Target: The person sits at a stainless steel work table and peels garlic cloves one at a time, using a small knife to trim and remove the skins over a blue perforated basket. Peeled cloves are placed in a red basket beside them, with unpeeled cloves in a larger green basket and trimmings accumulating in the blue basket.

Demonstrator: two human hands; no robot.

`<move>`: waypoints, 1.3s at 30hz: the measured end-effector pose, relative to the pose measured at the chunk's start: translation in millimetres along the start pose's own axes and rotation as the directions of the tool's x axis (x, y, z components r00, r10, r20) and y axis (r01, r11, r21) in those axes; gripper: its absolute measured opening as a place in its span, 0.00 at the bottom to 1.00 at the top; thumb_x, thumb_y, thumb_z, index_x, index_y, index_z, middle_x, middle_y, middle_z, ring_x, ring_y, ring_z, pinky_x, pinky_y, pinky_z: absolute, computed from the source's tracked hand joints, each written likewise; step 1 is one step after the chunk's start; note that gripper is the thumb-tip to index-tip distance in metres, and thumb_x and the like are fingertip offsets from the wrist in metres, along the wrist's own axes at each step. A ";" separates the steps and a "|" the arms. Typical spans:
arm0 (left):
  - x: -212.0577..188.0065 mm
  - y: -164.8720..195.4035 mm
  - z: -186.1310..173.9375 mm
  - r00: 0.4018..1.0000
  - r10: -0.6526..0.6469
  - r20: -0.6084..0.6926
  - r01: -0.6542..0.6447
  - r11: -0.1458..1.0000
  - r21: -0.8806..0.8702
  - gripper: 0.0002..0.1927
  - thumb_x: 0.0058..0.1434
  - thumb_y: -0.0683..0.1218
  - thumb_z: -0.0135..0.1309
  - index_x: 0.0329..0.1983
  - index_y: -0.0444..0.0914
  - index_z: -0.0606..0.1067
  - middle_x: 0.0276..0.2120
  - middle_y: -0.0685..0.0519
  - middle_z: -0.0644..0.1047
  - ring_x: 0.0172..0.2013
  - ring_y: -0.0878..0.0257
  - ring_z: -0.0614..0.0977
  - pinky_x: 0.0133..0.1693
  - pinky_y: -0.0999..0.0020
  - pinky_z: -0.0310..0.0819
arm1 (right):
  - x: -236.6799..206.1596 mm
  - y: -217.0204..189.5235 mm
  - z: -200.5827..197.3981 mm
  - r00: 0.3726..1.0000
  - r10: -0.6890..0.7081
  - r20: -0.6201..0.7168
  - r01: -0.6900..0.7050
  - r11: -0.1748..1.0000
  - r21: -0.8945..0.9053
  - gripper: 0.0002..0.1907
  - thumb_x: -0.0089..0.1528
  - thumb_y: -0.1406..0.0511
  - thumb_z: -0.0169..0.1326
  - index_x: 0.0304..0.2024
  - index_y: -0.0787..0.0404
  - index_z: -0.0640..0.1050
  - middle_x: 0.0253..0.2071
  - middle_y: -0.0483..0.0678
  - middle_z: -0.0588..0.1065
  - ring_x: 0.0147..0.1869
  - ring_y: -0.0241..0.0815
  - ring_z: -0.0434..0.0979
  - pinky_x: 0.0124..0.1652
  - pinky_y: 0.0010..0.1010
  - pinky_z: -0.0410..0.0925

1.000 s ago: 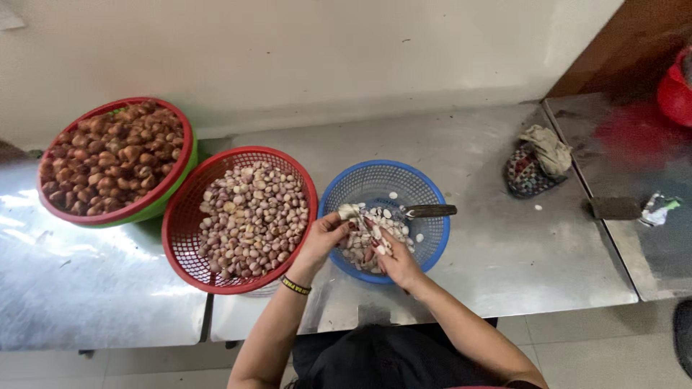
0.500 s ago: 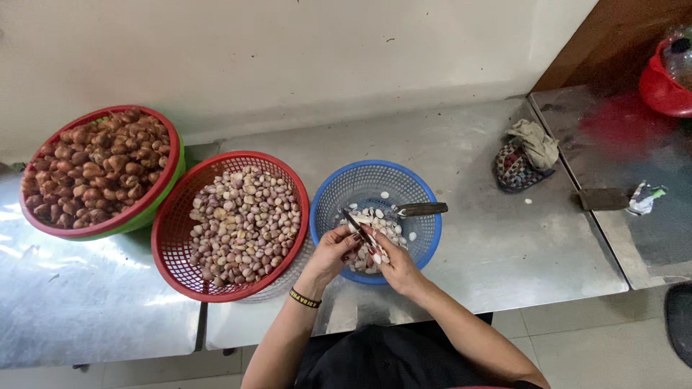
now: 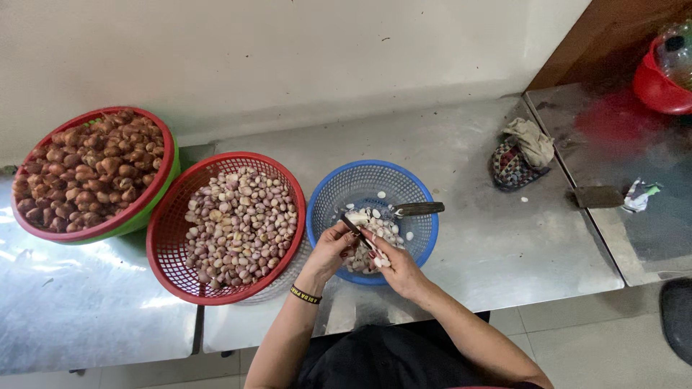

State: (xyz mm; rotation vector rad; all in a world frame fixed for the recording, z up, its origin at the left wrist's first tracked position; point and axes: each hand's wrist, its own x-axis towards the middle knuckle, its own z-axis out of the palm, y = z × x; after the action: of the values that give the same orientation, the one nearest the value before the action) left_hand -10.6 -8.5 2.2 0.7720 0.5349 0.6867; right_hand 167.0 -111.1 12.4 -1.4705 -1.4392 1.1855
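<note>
My left hand [image 3: 330, 252] and my right hand [image 3: 393, 264] meet over the near side of a blue mesh basket [image 3: 364, 180] that holds several peeled white cloves. The right hand grips a small dark-handled knife [image 3: 355, 229]. The left hand pinches a small pale clove [image 3: 357, 219] against the blade. A second knife [image 3: 417, 209] rests across the basket's right rim. To the left, a red basket [image 3: 162, 245] holds many pinkish unpeeled bulbs.
A red-and-green basket [image 3: 144, 209] of brown-skinned bulbs stands at far left. A crumpled cloth [image 3: 522, 153] lies on the steel table [image 3: 497, 238]; a red bowl [image 3: 656, 86] and a scraper [image 3: 598, 196] are on the right table.
The view has shifted slightly. Both hands have drawn nearer to the basket's front rim, still working the clove with the knife.
</note>
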 end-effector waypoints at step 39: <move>-2.9 -3.7 7.7 0.978 0.058 -0.202 -0.026 0.987 0.162 0.13 0.62 0.38 0.51 0.50 0.35 0.78 0.28 0.61 0.76 0.22 0.75 0.68 0.24 0.78 0.58 | 2.2 -19.6 -0.7 0.988 -0.147 -0.046 0.135 0.971 -0.199 0.31 0.66 0.67 0.50 0.72 0.49 0.62 0.61 0.58 0.75 0.61 0.52 0.79 0.56 0.38 0.72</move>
State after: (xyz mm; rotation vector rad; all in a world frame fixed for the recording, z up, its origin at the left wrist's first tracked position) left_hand -6.2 -16.0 4.5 0.8677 0.7710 0.7751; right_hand 161.7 -107.1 31.0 -1.4933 -1.6265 0.9265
